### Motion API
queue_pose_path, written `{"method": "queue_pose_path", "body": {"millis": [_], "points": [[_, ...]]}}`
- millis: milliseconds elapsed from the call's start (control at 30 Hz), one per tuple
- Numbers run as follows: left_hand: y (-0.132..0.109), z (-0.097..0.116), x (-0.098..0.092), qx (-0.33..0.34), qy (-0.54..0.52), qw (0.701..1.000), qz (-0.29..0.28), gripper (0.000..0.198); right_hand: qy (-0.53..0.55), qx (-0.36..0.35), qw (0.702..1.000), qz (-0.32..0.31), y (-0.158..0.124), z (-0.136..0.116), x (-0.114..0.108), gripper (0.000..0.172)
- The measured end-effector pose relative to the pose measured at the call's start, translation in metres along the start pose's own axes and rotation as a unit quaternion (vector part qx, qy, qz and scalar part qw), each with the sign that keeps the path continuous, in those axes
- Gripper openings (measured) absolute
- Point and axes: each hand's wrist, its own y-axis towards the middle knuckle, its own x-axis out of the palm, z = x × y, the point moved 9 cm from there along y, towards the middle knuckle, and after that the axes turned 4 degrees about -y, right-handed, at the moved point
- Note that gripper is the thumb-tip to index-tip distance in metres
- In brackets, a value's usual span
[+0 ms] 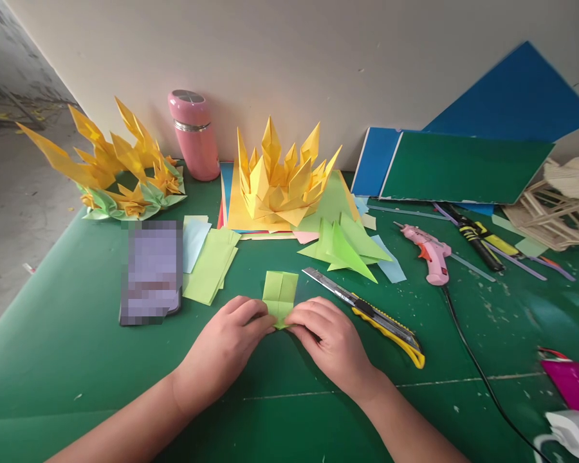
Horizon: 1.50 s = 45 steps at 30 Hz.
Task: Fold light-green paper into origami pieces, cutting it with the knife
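Near the middle of the green table (67,373), both hands are working close together on one small green paper (280,287); the left hand (238,325) is pinching its near left corner and the right hand (325,331) is pinching its near right corner, so neither one is letting go; the paper is lying between them, with one line running down its middle and another going across; from where I am standing, this is looking like a folding step, with the near corners being tucked in toward the middle line; the fingers are hiding that end, so I cannot tell how far in the fold is going; the next move seems to be calling for both sides matching evenly, with a firm press along the edge; a slipping corner could be making the fold crooked; the yellow cutter (367,314) is resting just beside the right hand, and no hand is touching it; more green papers (210,270) are lying in a pile past the left hand, beside the phone (149,276); pointy green folded shapes (347,247) are sitting past the right hand, near the yellow paper crown (284,190).
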Motion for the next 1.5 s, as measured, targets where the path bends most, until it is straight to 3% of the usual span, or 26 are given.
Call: {"method": "queue_pose_path", "body": {"millis": [433, 633, 967, 1267, 1500], "points": [[0.001, -0.002, -0.002, 0.002, -0.011, 1.000, 0.020, 0.028, 0.026, 0.034, 0.999, -0.014, 0.001, 0.006, 0.000, 0.016], [0.001, -0.017, -0.004, -0.076, -0.028, 0.996, 0.048, 0.021, 0.008, 0.063, 0.998, -0.003, 0.003, 0.011, 0.000, 0.018], [0.008, -0.023, 0.002, -0.095, -0.004, 0.995, 0.029, 0.023, -0.055, 0.103, 0.993, 0.015, 0.003, 0.016, 0.003, 0.010], [0.009, -0.028, 0.003, -0.112, -0.006, 0.993, 0.034, 0.024, -0.075, 0.072, 0.994, 0.010, 0.005, 0.009, 0.003, 0.015], [0.008, -0.030, 0.003, -0.115, -0.040, 0.992, 0.043, 0.017, -0.071, 0.087, 0.994, 0.008, 0.004, 0.012, 0.003, 0.013]]}}
